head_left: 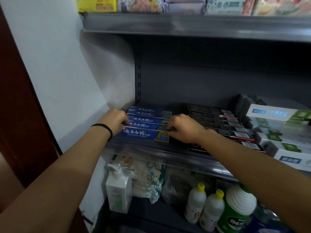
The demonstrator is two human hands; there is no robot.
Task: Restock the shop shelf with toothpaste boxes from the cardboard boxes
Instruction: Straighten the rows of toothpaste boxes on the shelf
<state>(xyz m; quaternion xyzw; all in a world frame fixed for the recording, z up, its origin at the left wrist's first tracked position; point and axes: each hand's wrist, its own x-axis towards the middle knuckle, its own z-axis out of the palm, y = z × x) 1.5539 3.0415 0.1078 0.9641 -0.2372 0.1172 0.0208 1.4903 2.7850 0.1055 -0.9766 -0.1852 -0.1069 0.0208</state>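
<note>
Several blue toothpaste boxes (146, 122) lie in a row at the left end of the grey middle shelf (151, 153). My left hand (114, 121) grips the left ends of the front blue boxes, fingers curled over them. My right hand (183, 128) grips their right ends, fingers curled round the box edge. Beside them lies a row of black toothpaste boxes (222, 121), and further right white and green toothpaste boxes (277, 128). No cardboard box is in view.
A white wall (58, 73) stands just left of the shelf. The upper shelf (185, 24) holds colourful packs. Below stand a white pump bottle (117, 187), wrapped packs (148, 179), two yellow-capped bottles (203, 204) and a green-labelled bottle (237, 209).
</note>
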